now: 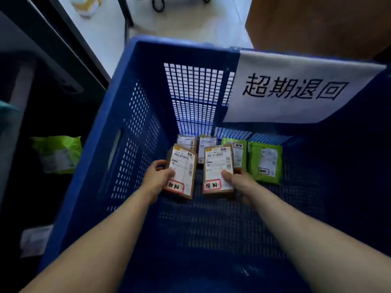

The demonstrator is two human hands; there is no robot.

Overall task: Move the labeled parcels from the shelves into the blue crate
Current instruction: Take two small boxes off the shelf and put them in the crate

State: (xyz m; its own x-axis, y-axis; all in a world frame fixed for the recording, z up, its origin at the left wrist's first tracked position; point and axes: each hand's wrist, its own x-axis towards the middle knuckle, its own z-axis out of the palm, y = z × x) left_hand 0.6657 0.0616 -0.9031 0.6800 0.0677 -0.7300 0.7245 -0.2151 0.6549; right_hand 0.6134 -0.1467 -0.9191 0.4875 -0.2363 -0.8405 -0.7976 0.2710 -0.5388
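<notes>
Down inside the blue crate (135,115), my left hand (157,176) grips a brown labeled parcel (183,168) by its near left edge. My right hand (234,179) grips a second brown parcel (219,166) just beside it, thumb pressed on the label. Both sit low over the crate floor; I cannot tell whether they touch it. Behind them lie a small box (186,141) and another small box (208,142), with a green pouch (238,151) and a second green pouch (265,162) to the right. A white sign (296,89) hangs on the far wall. Outside, a third green pouch (59,153) rests on the dark shelving (63,87) at left.
</notes>
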